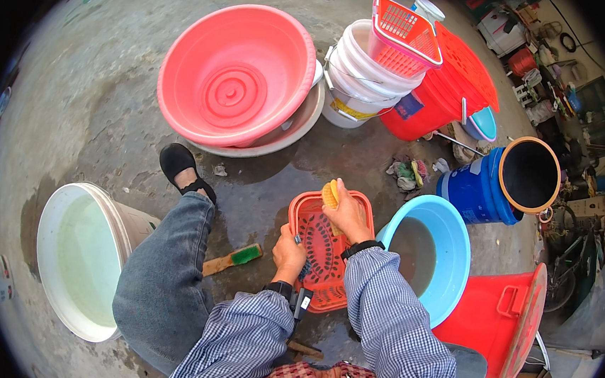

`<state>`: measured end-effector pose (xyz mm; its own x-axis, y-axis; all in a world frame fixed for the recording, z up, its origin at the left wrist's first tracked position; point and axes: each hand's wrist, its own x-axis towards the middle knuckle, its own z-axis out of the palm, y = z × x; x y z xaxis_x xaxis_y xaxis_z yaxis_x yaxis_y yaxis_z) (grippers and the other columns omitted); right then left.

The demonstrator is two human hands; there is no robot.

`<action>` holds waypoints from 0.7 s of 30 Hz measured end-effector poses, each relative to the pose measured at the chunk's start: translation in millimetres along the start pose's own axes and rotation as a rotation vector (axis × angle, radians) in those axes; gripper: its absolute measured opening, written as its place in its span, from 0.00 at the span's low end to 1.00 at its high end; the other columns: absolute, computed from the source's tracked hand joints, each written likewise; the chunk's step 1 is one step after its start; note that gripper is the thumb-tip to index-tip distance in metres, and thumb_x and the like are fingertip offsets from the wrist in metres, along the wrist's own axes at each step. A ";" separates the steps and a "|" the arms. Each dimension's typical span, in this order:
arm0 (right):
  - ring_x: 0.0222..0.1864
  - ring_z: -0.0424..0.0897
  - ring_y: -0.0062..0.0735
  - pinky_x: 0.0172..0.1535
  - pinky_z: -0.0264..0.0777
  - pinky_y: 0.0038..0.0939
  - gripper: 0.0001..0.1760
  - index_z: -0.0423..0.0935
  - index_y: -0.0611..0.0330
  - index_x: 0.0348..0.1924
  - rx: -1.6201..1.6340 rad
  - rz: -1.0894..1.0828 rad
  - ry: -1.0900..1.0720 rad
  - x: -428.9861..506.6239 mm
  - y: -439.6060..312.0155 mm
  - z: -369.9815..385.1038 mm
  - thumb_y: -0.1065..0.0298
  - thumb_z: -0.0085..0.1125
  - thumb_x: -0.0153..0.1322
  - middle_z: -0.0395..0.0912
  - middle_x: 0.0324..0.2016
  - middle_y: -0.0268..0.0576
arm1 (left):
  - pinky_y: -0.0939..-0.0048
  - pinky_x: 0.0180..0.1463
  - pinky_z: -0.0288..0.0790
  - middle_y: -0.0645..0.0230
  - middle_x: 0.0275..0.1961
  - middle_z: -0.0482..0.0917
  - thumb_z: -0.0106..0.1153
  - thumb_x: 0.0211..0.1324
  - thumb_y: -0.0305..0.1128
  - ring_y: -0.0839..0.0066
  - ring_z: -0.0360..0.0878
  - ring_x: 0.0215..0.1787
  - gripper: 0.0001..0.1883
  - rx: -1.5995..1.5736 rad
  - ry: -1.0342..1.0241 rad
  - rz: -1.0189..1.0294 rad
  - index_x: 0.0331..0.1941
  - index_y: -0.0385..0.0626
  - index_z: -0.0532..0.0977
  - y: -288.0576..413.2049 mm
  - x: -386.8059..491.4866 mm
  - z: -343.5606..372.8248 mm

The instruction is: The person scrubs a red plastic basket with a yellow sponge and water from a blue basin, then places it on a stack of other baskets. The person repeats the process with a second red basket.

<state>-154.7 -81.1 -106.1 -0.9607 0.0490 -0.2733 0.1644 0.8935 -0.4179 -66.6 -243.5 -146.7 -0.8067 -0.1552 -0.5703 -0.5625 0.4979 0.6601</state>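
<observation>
A red plastic basket (322,246) with a perforated bottom sits before me, its inside facing up. My left hand (289,254) grips its left rim, fingers curled over the edge. Some small dark material shows beside that hand; what it is cannot be made out. In my right hand (352,217) is a yellow scrubbing sponge (330,194), held at the far end of the basket. A light blue basin (460,254) with murky water (414,254) stands just right of the basket. On the wet floor to the left lies a wooden brush (233,258) with green bristles.
A white bucket (79,246) of water stands at left. Ahead are a large pink basin (183,83), stacked white buckets (351,81) bearing a red basket (408,32), and a red bucket (410,109). Blue buckets (465,188), rags (407,176) and a lidded red bin (485,310) are at right.
</observation>
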 end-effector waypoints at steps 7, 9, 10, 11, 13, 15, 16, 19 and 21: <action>0.64 0.75 0.53 0.64 0.71 0.43 0.50 0.54 0.58 0.76 -0.124 0.089 0.129 2.2 23.8 -4.7 0.59 0.64 0.64 0.63 0.72 0.52 | 0.50 0.56 0.75 0.50 0.50 0.84 0.63 0.59 0.32 0.49 0.84 0.53 0.52 0.104 -0.034 0.132 0.80 0.63 0.39 -0.4 2.7 1.6; 0.63 0.76 0.52 0.63 0.72 0.44 0.49 0.54 0.58 0.76 -0.084 0.082 0.100 -0.9 7.3 4.5 0.60 0.63 0.65 0.63 0.72 0.51 | 0.50 0.55 0.76 0.49 0.49 0.84 0.63 0.59 0.32 0.49 0.84 0.52 0.54 0.140 -0.048 0.155 0.80 0.64 0.36 -0.7 5.5 2.1; 0.61 0.77 0.52 0.62 0.73 0.45 0.48 0.54 0.57 0.76 -0.105 0.050 0.071 -4.1 -1.0 6.2 0.61 0.62 0.65 0.63 0.73 0.49 | 0.50 0.54 0.76 0.49 0.49 0.84 0.62 0.59 0.31 0.49 0.84 0.51 0.54 0.149 -0.048 0.157 0.80 0.64 0.36 -0.6 6.3 2.6; 0.61 0.78 0.52 0.61 0.74 0.46 0.47 0.54 0.57 0.76 -0.095 0.015 0.043 -4.9 -12.0 9.0 0.61 0.61 0.65 0.63 0.73 0.47 | 0.50 0.54 0.76 0.48 0.49 0.84 0.62 0.58 0.30 0.49 0.85 0.51 0.54 0.170 -0.055 0.159 0.80 0.64 0.37 -0.7 7.1 2.8; 0.61 0.78 0.52 0.61 0.74 0.47 0.47 0.55 0.57 0.75 -0.077 -0.086 0.012 -6.3 -34.6 18.2 0.61 0.61 0.65 0.63 0.72 0.48 | 0.50 0.54 0.76 0.48 0.49 0.84 0.60 0.57 0.29 0.49 0.85 0.51 0.54 0.161 -0.071 0.149 0.80 0.65 0.36 -0.7 8.3 2.3; 0.62 0.77 0.52 0.61 0.73 0.47 0.46 0.56 0.58 0.75 -0.095 -0.214 -0.040 -7.9 -45.3 24.0 0.61 0.61 0.65 0.64 0.72 0.48 | 0.50 0.54 0.76 0.49 0.50 0.84 0.59 0.57 0.27 0.49 0.85 0.51 0.54 0.152 -0.071 0.143 0.80 0.66 0.36 -0.6 7.7 1.6; 0.62 0.76 0.53 0.62 0.73 0.47 0.46 0.56 0.58 0.75 -0.103 -0.244 -0.028 -8.5 -44.6 23.9 0.60 0.61 0.66 0.65 0.71 0.50 | 0.50 0.54 0.76 0.49 0.50 0.84 0.59 0.56 0.27 0.49 0.85 0.51 0.55 0.145 -0.065 0.143 0.80 0.66 0.36 -0.5 6.3 1.4; 0.63 0.76 0.53 0.62 0.73 0.47 0.46 0.56 0.58 0.75 -0.021 -0.159 -0.014 -9.1 -22.3 10.6 0.59 0.61 0.66 0.65 0.71 0.50 | 0.50 0.56 0.76 0.51 0.53 0.83 0.60 0.56 0.26 0.50 0.84 0.53 0.56 0.134 -0.046 0.124 0.80 0.67 0.35 2.5 2.3 1.0; 0.62 0.77 0.52 0.62 0.73 0.45 0.48 0.55 0.57 0.76 -0.073 -0.040 0.009 -8.0 -0.9 -3.6 0.58 0.63 0.65 0.66 0.71 0.49 | 0.50 0.57 0.75 0.51 0.55 0.83 0.61 0.57 0.26 0.50 0.84 0.54 0.56 0.113 -0.042 0.055 0.80 0.67 0.34 5.1 -0.2 1.5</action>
<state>-147.9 -80.7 -100.4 -0.9682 0.0158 -0.2496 0.1089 0.9252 -0.3636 -69.0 -239.7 -144.0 -0.8259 -0.0908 -0.5565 -0.4921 0.5977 0.6329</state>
